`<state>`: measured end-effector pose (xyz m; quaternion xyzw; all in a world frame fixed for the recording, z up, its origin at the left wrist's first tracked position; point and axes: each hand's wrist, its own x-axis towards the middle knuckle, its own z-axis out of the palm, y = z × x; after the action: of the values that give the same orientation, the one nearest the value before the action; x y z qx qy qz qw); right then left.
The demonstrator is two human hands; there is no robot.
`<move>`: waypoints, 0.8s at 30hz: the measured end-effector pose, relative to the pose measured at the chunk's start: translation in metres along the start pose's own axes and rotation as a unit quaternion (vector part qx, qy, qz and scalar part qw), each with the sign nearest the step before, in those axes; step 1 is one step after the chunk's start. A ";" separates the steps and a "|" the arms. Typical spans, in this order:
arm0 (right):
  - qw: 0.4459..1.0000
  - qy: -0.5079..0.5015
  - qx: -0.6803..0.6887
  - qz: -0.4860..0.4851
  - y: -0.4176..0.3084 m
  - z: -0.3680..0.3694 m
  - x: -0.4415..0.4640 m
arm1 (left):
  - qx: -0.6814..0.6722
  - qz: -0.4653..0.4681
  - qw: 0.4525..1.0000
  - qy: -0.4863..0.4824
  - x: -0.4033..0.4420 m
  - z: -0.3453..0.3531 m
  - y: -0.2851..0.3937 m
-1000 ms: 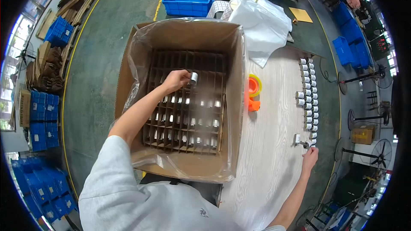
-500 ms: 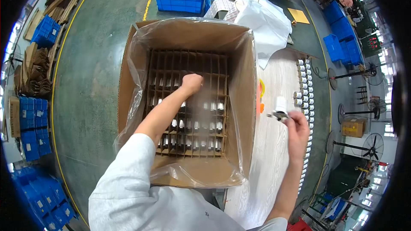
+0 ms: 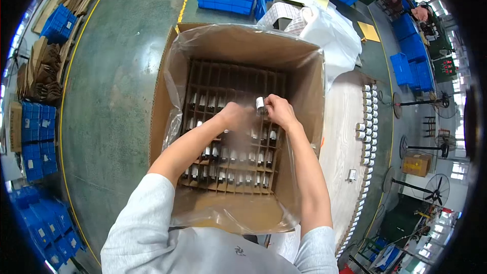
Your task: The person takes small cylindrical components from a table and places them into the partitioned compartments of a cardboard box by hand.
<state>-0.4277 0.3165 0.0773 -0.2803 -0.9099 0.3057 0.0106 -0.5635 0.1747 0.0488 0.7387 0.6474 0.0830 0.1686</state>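
My right hand (image 3: 280, 110) is inside the cardboard box (image 3: 310, 122), its fingers closed on a small cylindrical part with a white sleeve (image 3: 260, 103) and a dark lower end. Beside it, over the same divider grid, is my left hand (image 3: 234, 116). Its fingertips are smeared by motion, so their hold does not show. Below both hands, a brown cardboard divider (image 3: 223, 191) splits the box into cells. Similar white and shiny parts (image 3: 232, 156) stand in many cells of the nearer and middle rows. Clear plastic lining (image 3: 175, 83) hangs over the box walls.
To the right, a pale wood-grain table (image 3: 332, 157) carries long rows of white-capped parts (image 3: 366, 142) and one small loose part (image 3: 351, 174). White plastic sheeting (image 3: 332, 40) lies behind. A blue crate (image 3: 225, 0) stands beyond the box; pedestal fans (image 3: 435, 183) are at far right.
My right hand has moved left from above the table into the box, bringing a white-sleeved part. My left hand stays over the divider, slightly nearer me. The view has shifted a little.
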 end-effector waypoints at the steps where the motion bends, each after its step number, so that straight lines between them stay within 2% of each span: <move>1: 1.000 -0.016 -0.015 0.006 0.001 0.005 0.006 | -0.004 -0.004 1.000 0.008 0.000 0.001 -0.001; 3: 0.998 -0.031 -0.050 0.005 0.004 0.015 0.012 | -0.027 -0.007 0.998 0.063 -0.001 0.002 -0.001; 6: 0.994 -0.032 -0.107 -0.003 0.013 0.038 0.021 | -0.004 -0.067 0.988 -0.143 0.002 -0.012 -0.001; 8: 0.989 -0.044 -0.142 0.010 0.018 0.060 0.024 | -0.005 0.008 0.999 0.046 -0.002 0.018 -0.011; 9: 0.986 -0.018 -0.167 0.005 0.010 0.062 0.021 | -0.005 0.048 0.989 0.139 -0.003 0.022 -0.012; 12: 0.974 -0.016 -0.226 -0.005 -0.004 0.061 0.009 | 0.005 0.010 1.000 -0.017 0.001 0.016 -0.009; 14: 0.967 0.004 -0.253 0.000 -0.008 0.063 0.001 | -0.002 0.000 1.000 0.031 0.000 -0.001 0.003; 16: 0.956 -0.004 -0.291 0.030 0.024 0.095 0.014 | 0.000 -0.021 0.999 0.036 0.001 0.005 0.007; 17: 0.948 -0.049 -0.305 0.080 0.015 0.090 0.018 | 0.009 -0.036 0.999 0.018 0.002 0.022 0.001; 19: 0.957 -0.046 -0.276 0.075 0.020 0.090 0.017 | 0.039 -0.052 0.997 -0.030 0.006 0.028 -0.005; 20: 0.955 -0.092 -0.264 0.093 0.016 0.085 0.022 | 0.056 -0.058 0.995 -0.061 0.006 0.028 -0.001; 21: 0.959 -0.103 -0.238 0.113 -0.020 0.036 0.002 | 0.057 -0.058 0.993 -0.082 0.007 0.029 0.001; 22: 0.944 -0.171 -0.245 0.140 -0.001 0.071 0.026 | 0.060 -0.062 0.991 -0.101 0.008 0.028 -0.001; 23: 0.931 -0.192 -0.246 0.186 -0.007 0.071 0.029 | 0.038 -0.041 0.995 -0.078 0.006 0.031 -0.005; 24: 0.935 -0.230 -0.186 0.195 -0.047 0.014 0.016 | 0.015 -0.025 0.998 -0.056 0.006 0.034 -0.008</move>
<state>-0.4671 0.2863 0.0896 -0.3714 -0.8554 0.1835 -0.3109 -0.5587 0.1765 0.0135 0.7280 0.6563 0.0276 0.1961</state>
